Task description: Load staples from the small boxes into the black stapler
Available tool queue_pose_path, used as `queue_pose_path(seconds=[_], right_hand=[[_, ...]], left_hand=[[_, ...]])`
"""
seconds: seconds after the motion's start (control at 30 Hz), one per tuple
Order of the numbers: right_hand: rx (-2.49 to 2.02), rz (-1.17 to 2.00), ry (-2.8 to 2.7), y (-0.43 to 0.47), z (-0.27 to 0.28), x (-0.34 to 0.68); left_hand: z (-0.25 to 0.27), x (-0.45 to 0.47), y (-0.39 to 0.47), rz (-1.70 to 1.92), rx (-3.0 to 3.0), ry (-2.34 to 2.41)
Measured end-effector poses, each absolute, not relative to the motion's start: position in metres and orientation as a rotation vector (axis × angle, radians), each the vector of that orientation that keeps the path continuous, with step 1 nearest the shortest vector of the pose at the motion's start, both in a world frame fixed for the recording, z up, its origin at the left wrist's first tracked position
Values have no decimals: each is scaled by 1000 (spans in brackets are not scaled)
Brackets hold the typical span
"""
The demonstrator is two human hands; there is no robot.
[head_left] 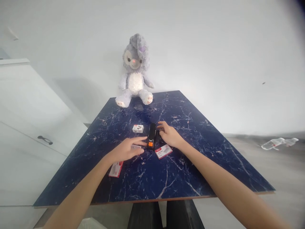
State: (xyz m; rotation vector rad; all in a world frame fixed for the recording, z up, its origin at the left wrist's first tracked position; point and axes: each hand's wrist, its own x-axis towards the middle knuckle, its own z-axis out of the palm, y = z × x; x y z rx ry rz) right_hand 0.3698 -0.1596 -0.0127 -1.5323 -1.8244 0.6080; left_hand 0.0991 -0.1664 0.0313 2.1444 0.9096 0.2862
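Observation:
A black stapler (152,133) with an orange button at its near end lies on the dark blue marbled table (164,178). To its left is my left hand (126,149), open, its stretched fingertips at the stapler's near end. My right hand (169,135) is on the other side, fingers loosely bent and apart, close to the stapler; I cannot tell whether it touches. One red-and-white staple box (163,151) sits just below my right hand. Another red-and-white box (116,169) lies below my left wrist. A third box (135,147) is mostly covered by my left hand.
Beyond my left hand stands a small white box (138,128) with a picture on it. A grey-lilac plush toy (135,70) sits at the table's far edge against the wall. White cabinets (28,127) flank the left side. Clear plastic packaging (277,143) lies on the floor at right.

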Motion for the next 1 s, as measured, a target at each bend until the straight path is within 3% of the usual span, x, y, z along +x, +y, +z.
queue_pose_path(seconds=[0.2, 0.33, 0.43, 0.63, 1.0], right_hand=[[-1611, 591, -2002, -165, 9, 381], [-1381, 1029, -2410, -176, 33, 402], [-1268, 1181, -2537, -181, 45, 414], [-1318, 1061, -2629, -186, 46, 408], [-1416, 979, -2560, -186, 35, 400]], left_hand=[[39, 72, -150, 76, 2391, 875], [37, 68, -144, 79, 2403, 951], [31, 77, -145, 163, 2359, 1076], [17, 93, -152, 377, 2270, 1036], [13, 109, -158, 293, 2172, 1080]])
